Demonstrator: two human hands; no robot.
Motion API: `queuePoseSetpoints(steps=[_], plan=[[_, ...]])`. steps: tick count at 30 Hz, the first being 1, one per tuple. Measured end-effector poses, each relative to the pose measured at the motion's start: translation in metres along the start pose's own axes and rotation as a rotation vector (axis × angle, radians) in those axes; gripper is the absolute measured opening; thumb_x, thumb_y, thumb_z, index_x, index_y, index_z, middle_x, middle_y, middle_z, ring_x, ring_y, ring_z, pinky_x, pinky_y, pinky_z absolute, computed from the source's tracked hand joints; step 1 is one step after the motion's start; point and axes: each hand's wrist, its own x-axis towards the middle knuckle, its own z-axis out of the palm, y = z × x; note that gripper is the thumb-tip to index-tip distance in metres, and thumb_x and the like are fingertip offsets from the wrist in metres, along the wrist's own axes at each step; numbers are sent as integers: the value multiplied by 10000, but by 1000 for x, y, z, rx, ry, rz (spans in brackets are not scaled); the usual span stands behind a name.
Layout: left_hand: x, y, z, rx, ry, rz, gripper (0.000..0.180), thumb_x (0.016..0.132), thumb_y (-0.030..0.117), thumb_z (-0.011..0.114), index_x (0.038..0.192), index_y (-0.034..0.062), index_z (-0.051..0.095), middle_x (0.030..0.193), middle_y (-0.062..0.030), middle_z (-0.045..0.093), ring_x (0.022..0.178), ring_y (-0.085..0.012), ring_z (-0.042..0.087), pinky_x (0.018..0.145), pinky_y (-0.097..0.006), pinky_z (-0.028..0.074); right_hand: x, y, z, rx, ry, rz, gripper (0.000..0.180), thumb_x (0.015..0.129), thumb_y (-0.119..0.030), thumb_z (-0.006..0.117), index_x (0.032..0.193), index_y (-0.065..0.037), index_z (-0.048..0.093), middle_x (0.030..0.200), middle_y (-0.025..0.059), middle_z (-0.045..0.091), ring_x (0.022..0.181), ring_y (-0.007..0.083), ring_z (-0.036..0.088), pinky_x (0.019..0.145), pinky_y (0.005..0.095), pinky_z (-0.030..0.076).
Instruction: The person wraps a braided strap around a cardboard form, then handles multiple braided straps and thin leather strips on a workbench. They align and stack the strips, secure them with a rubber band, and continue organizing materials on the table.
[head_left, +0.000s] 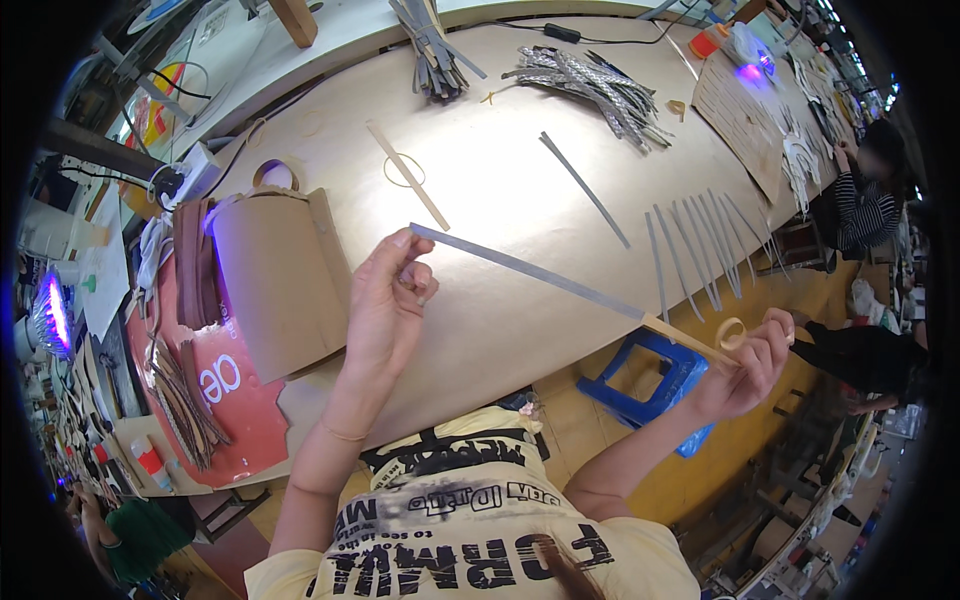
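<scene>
Currently grey strip (pixel 520 268) stretched above table (pixel 480 190): my left hand (pixel 385 300) pinches its far end, my right hand (pixel 745 360) pinches the tan end plus tape roll (pixel 731 332). Seven-odd strips (pixel 700 245) laid out (bundles (pixel 590 85) untouched).

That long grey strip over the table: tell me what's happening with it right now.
A person holds the long grey strip stretched between both hands above the tan table. The left hand pinches its far end; the right hand grips the tan end, with a roll of tape on the fingers. More grey strips lie in a row on the table, past a blue stool.
</scene>
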Motion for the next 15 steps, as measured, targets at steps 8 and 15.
queuePoseSetpoints(steps=[8,15], plan=[[-7,-6,15,265,71,116,160,981,193,607,1025,58,681,897,-17,666,647,-40,500,621,-207,406,-11,42,15,-1845,379,-633,257,931,-112,660,1156,-87,540,759,9,471,563,61,375,583,198,355],[-40,-38,48,214,-123,-189,179,974,219,615,1053,71,676,957,30,621,876,-65,522,744,-261,422,-28,125,0,-2378,-472,-204,401,727,-149,835,1102,-93,703,1002,37,719,697,178,665,520,272,413]])
